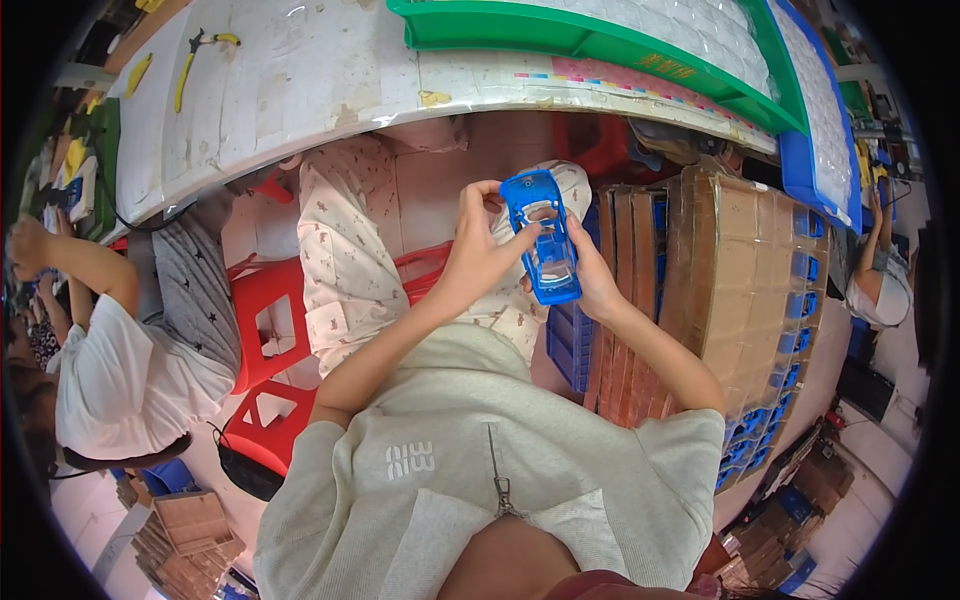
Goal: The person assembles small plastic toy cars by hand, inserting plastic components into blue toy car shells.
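Note:
A blue toy car body [553, 262] with window areas along its top is held up over my lap, below the table edge. My left hand [482, 248] grips it from the left, with the thumb laid across the middle of the car. From the right, my right hand [592, 272] closes around the car's side, its thumb along the edge. Both hands' other fingers are partly hidden behind the car.
Ahead is a white worktable [300, 80] with yellow-handled pliers [190, 65] and a green tray [560, 35] of clear plastic pieces. Stacked cardboard trays [735, 270] with blue parts stand close on my right. A co-worker [140, 375] sits left, by a red stool [268, 320].

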The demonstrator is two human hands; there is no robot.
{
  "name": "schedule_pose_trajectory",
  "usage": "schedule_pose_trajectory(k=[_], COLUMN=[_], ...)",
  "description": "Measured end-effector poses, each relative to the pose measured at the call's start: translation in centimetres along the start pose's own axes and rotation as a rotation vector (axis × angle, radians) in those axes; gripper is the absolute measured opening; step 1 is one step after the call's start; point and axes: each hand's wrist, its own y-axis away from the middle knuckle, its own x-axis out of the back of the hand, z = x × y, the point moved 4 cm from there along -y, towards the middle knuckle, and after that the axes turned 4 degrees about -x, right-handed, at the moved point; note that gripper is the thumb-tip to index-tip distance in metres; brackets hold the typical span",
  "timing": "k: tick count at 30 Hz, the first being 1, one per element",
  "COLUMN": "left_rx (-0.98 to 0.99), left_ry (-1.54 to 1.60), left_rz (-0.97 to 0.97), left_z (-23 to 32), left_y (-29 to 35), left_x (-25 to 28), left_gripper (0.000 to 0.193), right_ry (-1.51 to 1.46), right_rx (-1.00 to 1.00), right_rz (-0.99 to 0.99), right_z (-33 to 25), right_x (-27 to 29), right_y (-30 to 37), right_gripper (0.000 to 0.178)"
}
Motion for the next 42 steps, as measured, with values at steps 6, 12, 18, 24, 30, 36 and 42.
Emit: schedule_pose_trajectory(k=[6, 12, 18, 24, 30, 36, 42], left_rx=[0.325, 0.311, 0.291, 0.136, 0.173, 0.305, 0.282], left_ry=[0.397, 0.482, 0.388, 0.379, 0.365, 0.294, 0.466], left_rz=[-0.182, -0.085, -0.051, 0.064, 0.049, -0.216, -0.079], left_z=[-1.3, -0.2, -0.8, -0.7, -1.5, -2.9, -1.5], left_y=[0.0, 0.2, 0.6, 0.6, 0.8, 0.0, 0.8], left_x=[-1.3, -1.3, -1.3, -1.5, -1.8, -1.6, -1.9], left_gripper=[0.032, 0.021, 0.021, 0.023, 0.023, 0.016, 0.014], right_ry=[0.132, 0.157, 0.229, 0.217, 0.565, 0.567, 0.554], right_rx=[0.055, 0.046, 0.017, 0.108, 0.256, 0.226, 0.253], right_rz=[-0.048, -0.016, 0.021, -0.004, 0.092, 0.110, 0.128], right_z=[-0.1, 0.1, -0.1, -0.6, -0.6, -0.4, -0.3], right_x=[-0.3, 0.1, -0.2, -0.5, 0.5, 0.7, 0.5], right_y=[0.3, 0.1, 0.5, 0.5, -0.1, -0.1, 0.0], right_gripper=[0.046, 0.048, 0.049, 0.029, 0.025, 0.026, 0.025])
